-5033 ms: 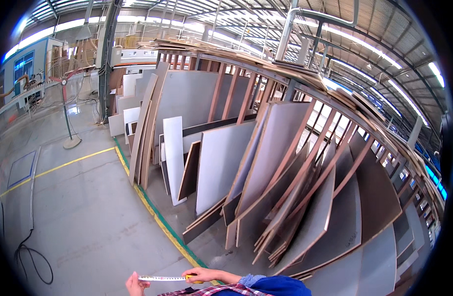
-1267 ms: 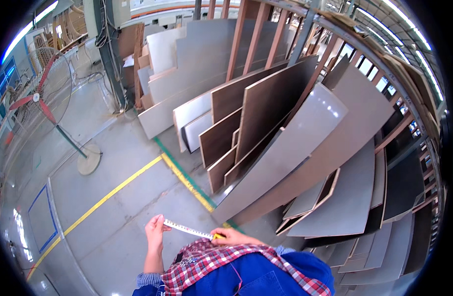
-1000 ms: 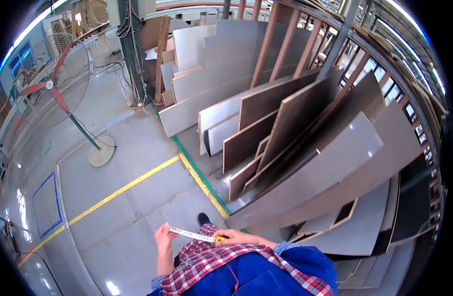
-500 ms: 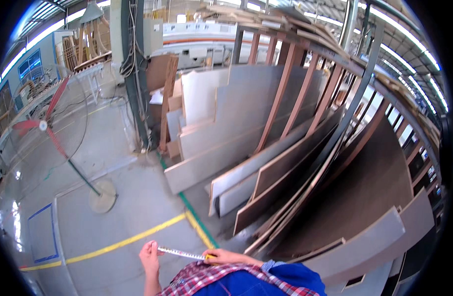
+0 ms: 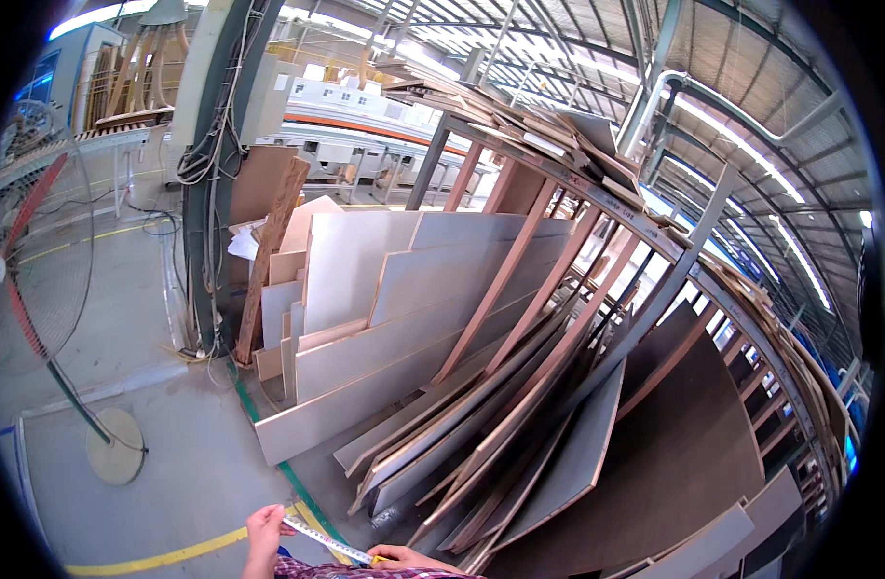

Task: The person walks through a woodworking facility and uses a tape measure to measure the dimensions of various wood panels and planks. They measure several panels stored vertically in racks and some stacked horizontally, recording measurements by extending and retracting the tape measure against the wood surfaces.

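The left hand (image 5: 263, 537) pinches the end of a thin white tape strip with little marks (image 5: 326, 537). The fingers of the right hand (image 5: 409, 558) grip a small yellow tape-measure case (image 5: 378, 559). The strip slants down between the two hands. To hold it well, pull softly so it stays straight, don't let it twist, and hold the case tight. The right hand hides most of the case. The strip's tip is covered, and its marks are too tiny to read.
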`<action>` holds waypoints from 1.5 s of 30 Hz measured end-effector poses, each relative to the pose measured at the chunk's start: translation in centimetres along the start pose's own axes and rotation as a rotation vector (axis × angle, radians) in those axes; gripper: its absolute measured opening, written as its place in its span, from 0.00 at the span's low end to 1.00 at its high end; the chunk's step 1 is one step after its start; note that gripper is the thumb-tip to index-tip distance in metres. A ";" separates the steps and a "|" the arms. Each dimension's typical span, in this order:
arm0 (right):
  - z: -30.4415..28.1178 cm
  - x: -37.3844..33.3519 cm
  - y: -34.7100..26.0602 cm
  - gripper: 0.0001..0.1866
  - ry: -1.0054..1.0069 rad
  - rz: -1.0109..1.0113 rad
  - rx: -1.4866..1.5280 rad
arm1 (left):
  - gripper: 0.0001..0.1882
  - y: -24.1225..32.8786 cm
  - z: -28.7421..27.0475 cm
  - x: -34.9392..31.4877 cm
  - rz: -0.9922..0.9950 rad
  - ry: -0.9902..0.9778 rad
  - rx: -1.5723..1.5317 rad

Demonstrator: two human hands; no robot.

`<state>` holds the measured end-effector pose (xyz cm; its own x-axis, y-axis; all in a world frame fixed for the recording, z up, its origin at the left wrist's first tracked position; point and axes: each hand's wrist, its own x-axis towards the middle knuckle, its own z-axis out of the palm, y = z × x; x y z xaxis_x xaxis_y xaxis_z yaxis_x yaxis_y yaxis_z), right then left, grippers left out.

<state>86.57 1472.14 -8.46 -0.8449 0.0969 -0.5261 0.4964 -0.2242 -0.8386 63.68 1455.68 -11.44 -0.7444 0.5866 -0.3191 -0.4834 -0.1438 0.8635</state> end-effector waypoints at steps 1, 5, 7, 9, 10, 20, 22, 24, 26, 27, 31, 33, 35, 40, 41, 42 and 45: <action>0.7 0.9 -1.6 0.14 0.053 -0.123 -0.052 | 0.12 -0.1 -0.5 2.7 -0.014 -0.026 0.034; 2.3 6.5 -6.0 0.11 0.267 -0.305 -0.108 | 0.13 1.2 -3.8 12.8 -0.130 -0.083 -0.029; 3.0 8.7 -8.9 0.12 0.366 -0.296 -0.082 | 0.12 4.5 -5.6 16.7 -0.097 -0.205 -0.006; 4.2 10.8 -11.4 0.12 0.423 -0.285 -0.066 | 0.15 10.7 -6.4 16.6 -0.091 -0.160 0.192; 4.7 11.7 -12.4 0.12 0.444 -0.288 -0.061 | 0.15 12.8 -7.0 16.8 -0.075 -0.174 0.202; 8.4 16.6 -15.8 0.12 0.679 -0.202 0.052 | 0.12 16.5 -8.4 23.4 -0.027 -0.198 0.293; 9.0 17.2 -16.2 0.13 0.704 -0.186 0.064 | 0.12 16.8 -9.1 24.5 -0.041 -0.204 0.287; 9.6 17.7 -16.6 0.13 0.729 -0.172 0.072 | 0.12 17.2 -9.6 25.3 -0.050 -0.209 0.272; 10.4 17.8 -17.0 0.13 0.748 -0.162 0.087 | 0.13 18.3 -10.5 25.8 -0.049 -0.214 0.262; 10.6 17.8 -17.2 0.13 0.762 -0.160 0.091 | 0.13 18.5 -10.9 26.1 -0.042 -0.224 0.248; 11.9 17.1 -17.7 0.13 0.815 -0.153 0.113 | 0.15 18.9 -12.5 27.1 -0.031 -0.222 0.213; 12.3 17.2 -18.0 0.14 0.833 -0.154 0.119 | 0.17 18.7 -13.5 27.4 -0.047 -0.188 0.180; 12.8 17.3 -18.2 0.14 0.852 -0.144 0.126 | 0.19 18.1 -14.8 27.6 -0.088 -0.141 0.119; 13.6 18.3 -18.5 0.14 0.885 -0.107 0.136 | 0.20 16.2 -17.0 28.2 -0.135 -0.163 0.067; 13.6 18.6 -18.5 0.14 0.892 -0.102 0.134 | 0.19 15.3 -17.3 28.4 -0.141 -0.152 0.052; 13.8 18.9 -18.4 0.15 0.895 -0.099 0.134 | 0.19 14.3 -17.7 28.7 -0.163 -0.150 0.043; 14.1 19.3 -18.2 0.15 0.907 -0.086 0.145 | 0.17 12.2 -18.6 29.5 -0.241 -0.153 0.019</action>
<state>58.41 1464.40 -1.34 -0.3672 0.8281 -0.4235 0.3574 -0.2947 -0.8863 27.25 1456.38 -17.54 -0.5299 0.7160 -0.4544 -0.6283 0.0284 0.7774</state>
